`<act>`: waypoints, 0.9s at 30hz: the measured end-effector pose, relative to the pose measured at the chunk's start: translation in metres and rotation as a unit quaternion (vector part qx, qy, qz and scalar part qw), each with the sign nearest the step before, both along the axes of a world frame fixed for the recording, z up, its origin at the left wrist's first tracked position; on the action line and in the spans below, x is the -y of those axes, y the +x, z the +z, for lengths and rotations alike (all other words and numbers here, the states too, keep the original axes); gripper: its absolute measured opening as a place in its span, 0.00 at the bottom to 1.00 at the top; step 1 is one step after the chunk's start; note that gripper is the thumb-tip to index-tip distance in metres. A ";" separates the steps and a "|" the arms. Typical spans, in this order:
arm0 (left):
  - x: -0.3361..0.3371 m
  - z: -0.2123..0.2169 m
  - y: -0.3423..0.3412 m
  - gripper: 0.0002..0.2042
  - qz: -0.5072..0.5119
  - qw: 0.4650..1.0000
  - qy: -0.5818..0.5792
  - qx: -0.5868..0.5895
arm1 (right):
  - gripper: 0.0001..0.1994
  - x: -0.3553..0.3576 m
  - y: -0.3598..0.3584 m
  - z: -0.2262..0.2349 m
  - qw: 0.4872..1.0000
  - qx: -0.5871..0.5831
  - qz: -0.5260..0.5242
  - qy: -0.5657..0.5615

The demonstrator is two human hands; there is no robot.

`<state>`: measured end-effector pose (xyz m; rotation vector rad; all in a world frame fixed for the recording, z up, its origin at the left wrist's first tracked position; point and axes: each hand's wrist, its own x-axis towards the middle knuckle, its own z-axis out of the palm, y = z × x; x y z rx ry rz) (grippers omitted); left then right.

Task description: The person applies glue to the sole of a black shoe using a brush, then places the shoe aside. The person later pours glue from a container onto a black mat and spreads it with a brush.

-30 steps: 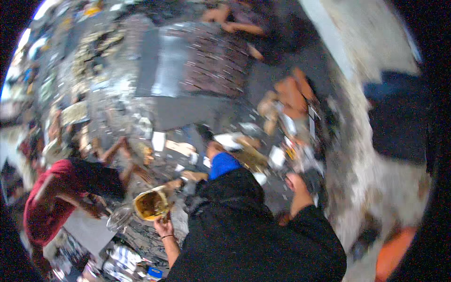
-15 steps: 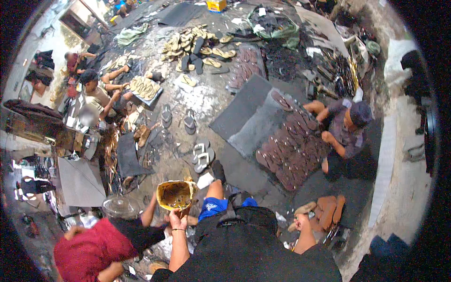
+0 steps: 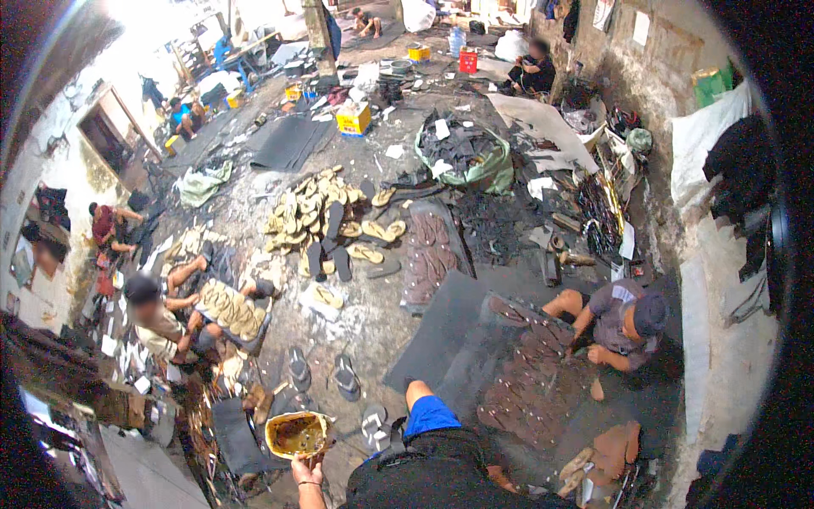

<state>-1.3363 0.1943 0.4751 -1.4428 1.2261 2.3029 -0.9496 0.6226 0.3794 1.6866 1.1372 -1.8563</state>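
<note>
My left hand [image 3: 308,469] grips a yellow tub [image 3: 273,437] from below, its fingers against the near wall. The tub has a ragged rim, and a brownish residue coats its inside. Of my right hand [image 3: 500,478] only a strip of skin shows beside my dark top; its fingers are hidden. Just beyond the tub lie a grey flip-flop [image 3: 298,370] and a second grey flip-flop [image 3: 347,378]. A pair of white-strapped sandals [image 3: 374,426] lies on the floor to the right of the tub.
At right, a person [image 3: 632,327] sits by rows of brown sandals [image 3: 530,377]. Another person [image 3: 157,318] on the left holds a board of tan sandals [image 3: 233,314]. Ahead are a sandal pile [image 3: 309,212], a green sack [image 3: 487,170] and a yellow box [image 3: 354,119].
My view has tilted up and moved forward, showing more of the far floor. The person in red beside me has left the view. The tub stays in my left hand; my right hand has dropped back.
</note>
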 end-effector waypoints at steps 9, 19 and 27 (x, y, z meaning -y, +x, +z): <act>-0.100 -0.033 -0.212 0.19 0.057 0.998 0.023 -0.003 | 0.14 -0.217 -0.353 -0.060 0.916 0.036 0.331 0.223; -0.183 -0.067 -0.434 0.24 0.117 0.992 -0.025 0.031 | 0.17 -0.389 -0.878 0.123 0.877 -0.296 0.057 0.375; -0.280 -0.055 -0.704 0.21 0.016 1.000 -0.019 -0.005 | 0.10 -0.362 -0.901 0.047 0.778 -0.193 0.303 0.516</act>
